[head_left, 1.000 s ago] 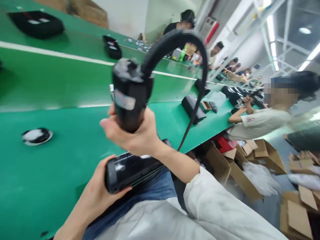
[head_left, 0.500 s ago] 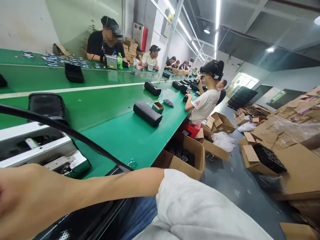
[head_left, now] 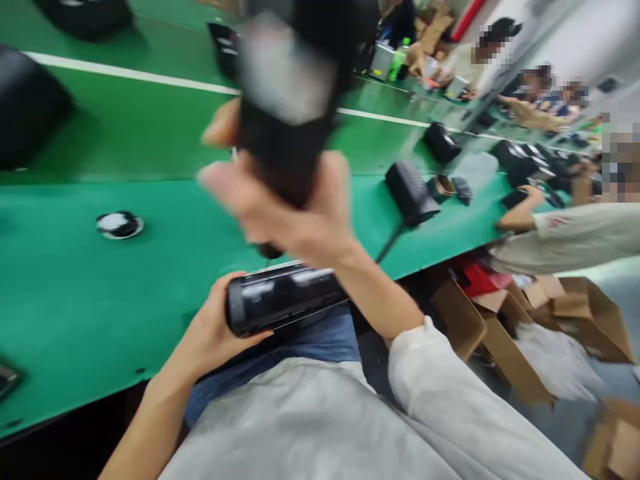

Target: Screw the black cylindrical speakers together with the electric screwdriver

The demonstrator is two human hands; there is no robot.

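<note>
My left hand (head_left: 213,333) is wrapped round the end of a long black speaker-like housing (head_left: 280,297), which lies over my lap at the table edge. Above it, my right hand (head_left: 305,220) is closed round a thick black tool (head_left: 287,73). Motion blurs the tool, so its exact kind cannot be made out; a pale patch shows on its side and a dark tip pokes out below my fingers. A small round black-and-white part (head_left: 120,225) lies on the green table (head_left: 165,287) to the left.
Black housings (head_left: 411,192) stand along the table, with a small open box (head_left: 441,188) beside one. A co-worker's arm (head_left: 523,210) works at the right. Open cardboard boxes (head_left: 520,360) and plastic wrap (head_left: 560,360) sit on the floor to the right.
The view has swung left and down to my lap. My right arm, formerly stretched left, is now in front of me with the black tool raised. My left hand has come into view on the housing.
</note>
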